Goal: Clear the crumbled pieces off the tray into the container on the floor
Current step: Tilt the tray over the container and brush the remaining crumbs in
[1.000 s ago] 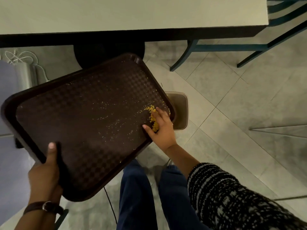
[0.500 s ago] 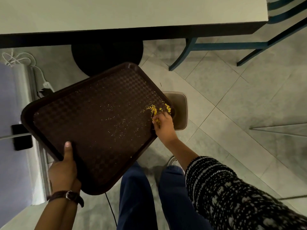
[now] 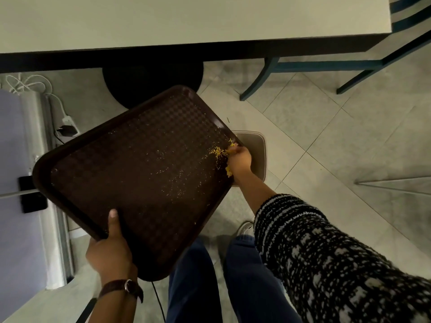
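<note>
A dark brown tray [image 3: 130, 173] is held tilted above the floor. My left hand [image 3: 109, 252] grips its near edge, thumb on top. Yellow crumbled pieces [image 3: 219, 151] lie bunched at the tray's right edge, with fine specks scattered across the middle. My right hand [image 3: 240, 162] rests at that edge, fingers curled against the crumbs, some of them falling beside the palm. Directly below, on the floor, stands a brown rounded-square container [image 3: 256, 150], partly hidden by the tray and my hand.
A pale table [image 3: 186, 19] with a dark edge spans the top; its round black base [image 3: 151, 82] is under it. Teal chair legs [image 3: 303, 66] stand at upper right. A metal post, cables and a plug [image 3: 65, 127] are at left. My legs [image 3: 233, 287] are below.
The tray has shifted right and up in view, its right corner now over the container. My right hand swept the crumbs from the tray's surface to its right edge, and some are dropping off.
</note>
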